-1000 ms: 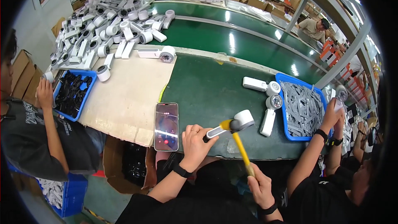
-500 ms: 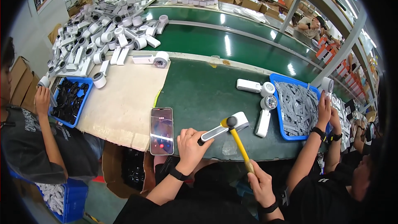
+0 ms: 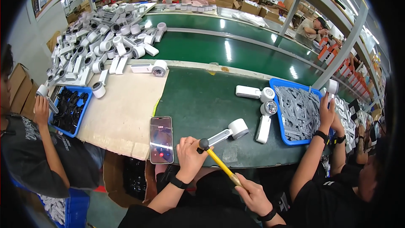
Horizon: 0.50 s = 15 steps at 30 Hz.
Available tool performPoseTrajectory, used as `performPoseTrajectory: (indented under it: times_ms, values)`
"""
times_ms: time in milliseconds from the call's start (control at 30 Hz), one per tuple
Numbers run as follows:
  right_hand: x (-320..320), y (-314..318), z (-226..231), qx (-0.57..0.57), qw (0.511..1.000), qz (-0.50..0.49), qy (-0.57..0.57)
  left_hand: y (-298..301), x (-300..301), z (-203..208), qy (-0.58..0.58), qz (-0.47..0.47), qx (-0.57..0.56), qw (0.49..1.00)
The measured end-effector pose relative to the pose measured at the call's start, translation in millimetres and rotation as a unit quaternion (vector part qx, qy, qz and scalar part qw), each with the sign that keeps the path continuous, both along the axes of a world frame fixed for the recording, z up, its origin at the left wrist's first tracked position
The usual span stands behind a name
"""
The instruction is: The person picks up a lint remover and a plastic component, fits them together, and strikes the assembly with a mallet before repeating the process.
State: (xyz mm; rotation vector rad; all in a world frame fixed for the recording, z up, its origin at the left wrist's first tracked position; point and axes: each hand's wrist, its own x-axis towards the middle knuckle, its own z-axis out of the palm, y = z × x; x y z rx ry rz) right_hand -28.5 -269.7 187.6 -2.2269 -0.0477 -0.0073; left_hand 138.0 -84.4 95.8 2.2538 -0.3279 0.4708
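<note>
- The left hand (image 3: pixel 190 154) has its fingers curled around the near end of a white handheld device (image 3: pixel 225 135), closed on its grey-sided handle.
- That device slants up and to the right from the fingers, its round white head lying beyond them, over the green worktop (image 3: pixel 198 101).
- The right hand (image 3: pixel 254 194) has its fingers wrapped firmly around the lower end of a yellow-handled hammer (image 3: pixel 219 161).
- The hammer's dark head is beside the left hand's fingertips, at the gripped end of the device; from this angle I can't tell whether it touches the handle or hovers just above it.
- To the right, two similar white devices, one lying sideways (image 3: pixel 249 91) and one pointing toward the person (image 3: pixel 263 128), rest near a blue tray (image 3: pixel 297 142) of grey strips.
- Left of the left hand lies a phone (image 3: pixel 161 140), face up, its lit screen showing a small line of pale lettering near the top and a round red button lower down.
- Pale lettering also crosses the dark shirt (image 3: pixel 29 124) of the co-worker at far left.
</note>
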Motion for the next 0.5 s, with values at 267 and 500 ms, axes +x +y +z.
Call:
performPoseTrajectory:
  times_ms: [267, 500]
  values:
    - [-7, -17, -6, 0.044, 0.995, -0.089, 0.014, 0, -2, 6, -0.002, -0.004, -0.009, 1.000]
    - [-5, -18, 2, 0.020, 0.994, -0.110, 0.002, 0, -8, 8, -0.016, -0.006, 0.013, 1.000]
